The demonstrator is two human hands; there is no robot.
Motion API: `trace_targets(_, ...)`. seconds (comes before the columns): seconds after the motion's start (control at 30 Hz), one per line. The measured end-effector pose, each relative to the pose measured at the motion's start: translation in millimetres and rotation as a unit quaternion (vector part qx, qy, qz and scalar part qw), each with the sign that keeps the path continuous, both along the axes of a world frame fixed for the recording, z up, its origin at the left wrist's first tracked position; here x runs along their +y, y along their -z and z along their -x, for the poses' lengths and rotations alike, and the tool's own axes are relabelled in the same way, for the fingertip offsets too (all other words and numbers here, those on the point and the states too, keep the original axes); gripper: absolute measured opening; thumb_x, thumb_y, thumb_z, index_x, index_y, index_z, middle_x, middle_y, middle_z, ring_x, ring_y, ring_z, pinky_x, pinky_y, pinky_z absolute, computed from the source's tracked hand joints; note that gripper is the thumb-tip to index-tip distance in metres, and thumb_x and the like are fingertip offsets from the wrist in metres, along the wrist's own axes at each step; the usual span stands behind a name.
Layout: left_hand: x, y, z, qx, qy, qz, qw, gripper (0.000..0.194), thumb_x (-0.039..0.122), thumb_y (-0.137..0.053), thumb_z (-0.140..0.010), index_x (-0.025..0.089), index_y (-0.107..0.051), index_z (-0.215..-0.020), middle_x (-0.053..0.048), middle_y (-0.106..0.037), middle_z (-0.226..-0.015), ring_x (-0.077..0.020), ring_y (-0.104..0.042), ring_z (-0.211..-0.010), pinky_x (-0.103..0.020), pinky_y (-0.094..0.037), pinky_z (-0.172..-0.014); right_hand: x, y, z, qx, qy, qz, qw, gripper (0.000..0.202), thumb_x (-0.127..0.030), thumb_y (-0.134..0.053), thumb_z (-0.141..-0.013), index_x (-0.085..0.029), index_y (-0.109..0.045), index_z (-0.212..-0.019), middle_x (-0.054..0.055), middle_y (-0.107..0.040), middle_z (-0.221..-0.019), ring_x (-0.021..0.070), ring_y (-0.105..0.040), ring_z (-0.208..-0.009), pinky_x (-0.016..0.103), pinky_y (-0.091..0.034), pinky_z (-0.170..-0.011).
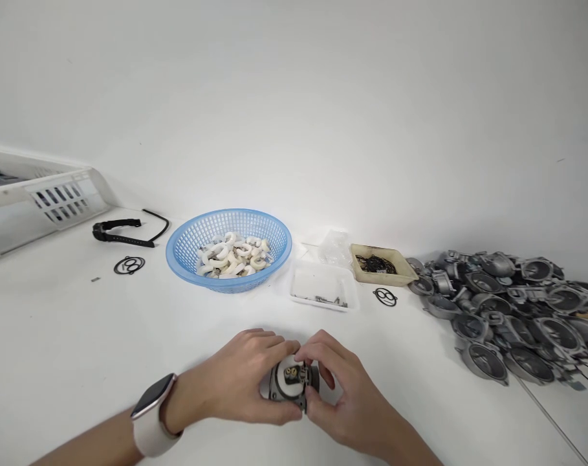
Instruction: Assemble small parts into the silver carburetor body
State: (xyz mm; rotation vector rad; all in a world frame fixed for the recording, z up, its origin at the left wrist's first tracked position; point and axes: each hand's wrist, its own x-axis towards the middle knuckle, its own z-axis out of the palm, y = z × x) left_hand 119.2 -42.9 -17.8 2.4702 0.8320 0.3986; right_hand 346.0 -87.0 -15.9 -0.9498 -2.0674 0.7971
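Both hands meet low in the middle of the white table around one small grey metal housing (290, 382). My left hand (235, 380), with a pale smartwatch on its wrist, grips the housing from the left. From the right, my right hand (345, 396) holds it too, with thumb and fingertips pressed on its top. The housing's open face shows a round cavity with small parts inside. Fingers hide most of its sides.
A blue basket (228, 248) of white curved pieces stands behind the hands. To its right are a white tray (323, 285), a tan tray of black rings (380, 265), a loose black gasket (385, 297) and a heap of metal housings (511, 310). A black strap (123, 232), black rings (129, 265) and a white crate (36, 194) lie left.
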Motion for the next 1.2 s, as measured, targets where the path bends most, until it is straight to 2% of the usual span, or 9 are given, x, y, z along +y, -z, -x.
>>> trace_targets(0.2, 0.0, 0.0, 0.6, 0.006, 0.005, -0.01, 1.0, 0.048, 0.05, -0.084, -0.079, 0.024, -0.062, -0.112, 0.001, -0.073, -0.093, -0.024, -0.069, -0.079, -0.038, -0.049, -0.08, -0.8, -7.9, 0.9, -0.011, 0.007, -0.072, 0.997, 0.032, -0.006, -0.05, -0.077, -0.027, -0.051, -0.102, -0.001, -0.053, -0.092, 0.0152, -0.05, -0.074, 0.026, -0.039, -0.061)
trace_targets(0.4, -0.8, -1.9, 0.9, 0.015, 0.004, -0.012, 1.0, 0.051, 0.05, -0.084, -0.079, 0.024, -0.062, -0.117, 0.0, -0.072, -0.094, -0.0247, -0.069, -0.079, -0.039, -0.049, -0.08, -0.6, -1.6, 0.4, -0.023, 0.017, -0.032, 0.999, 0.03, -0.007, -0.049, -0.081, -0.029, -0.049, -0.102, -0.003, -0.053, -0.093, 0.0123, -0.043, -0.065, 0.025, -0.038, -0.058)
trace_targets(0.57, 0.5, -0.9, 0.8, 0.017, 0.008, -0.02, 1.0, 0.049, 0.05, -0.083, -0.081, 0.024, -0.061, -0.117, 0.001, -0.072, -0.094, -0.0251, -0.069, -0.08, -0.039, -0.049, -0.08, -1.7, -2.7, 0.4, -0.018, 0.007, -0.033, 0.999, 0.032, -0.007, -0.052, -0.077, -0.028, -0.05, -0.101, -0.003, -0.053, -0.092, 0.0133, -0.047, -0.07, 0.025, -0.038, -0.06)
trace_targets(0.77, 0.8, 0.0, 1.9, 0.019, 0.008, -0.027, 0.999, 0.045, 0.047, -0.083, -0.081, 0.024, -0.061, -0.112, 0.001, -0.071, -0.092, -0.0253, -0.068, -0.079, -0.039, -0.048, -0.08, -2.5, -1.8, 1.6, -0.012, 0.015, -0.025, 1.0, 0.031, -0.006, -0.051, -0.08, -0.028, -0.052, -0.101, -0.002, -0.055, -0.094, 0.0123, -0.047, -0.068, 0.025, -0.039, -0.059)
trace_targets(0.93, 0.2, -0.3, 1.9, 0.017, 0.01, -0.024, 1.0, 0.047, 0.046, -0.083, -0.081, 0.025, -0.06, -0.116, 0.001, -0.071, -0.093, -0.0245, -0.068, -0.079, -0.038, -0.047, -0.08, -2.4, -3.4, 0.7, -0.012, 0.007, -0.031, 0.999, 0.035, -0.007, -0.054, -0.075, -0.028, -0.052, -0.104, -0.002, -0.055, -0.095, 0.0128, -0.048, -0.07, 0.025, -0.04, -0.06)
trace_targets(1.2, 0.5, -3.6, 0.7, 0.023, 0.004, -0.032, 0.999, 0.04, 0.042, -0.083, -0.079, 0.024, -0.06, -0.108, 0.002, -0.069, -0.088, -0.0243, -0.066, -0.077, -0.037, -0.046, -0.075, 0.3, -1.4, 0.9, -0.009, 0.02, -0.032, 0.999, 0.033, -0.007, -0.053, -0.077, -0.028, -0.053, -0.102, -0.003, -0.054, -0.094, 0.0117, -0.048, -0.068, 0.024, -0.04, -0.059)
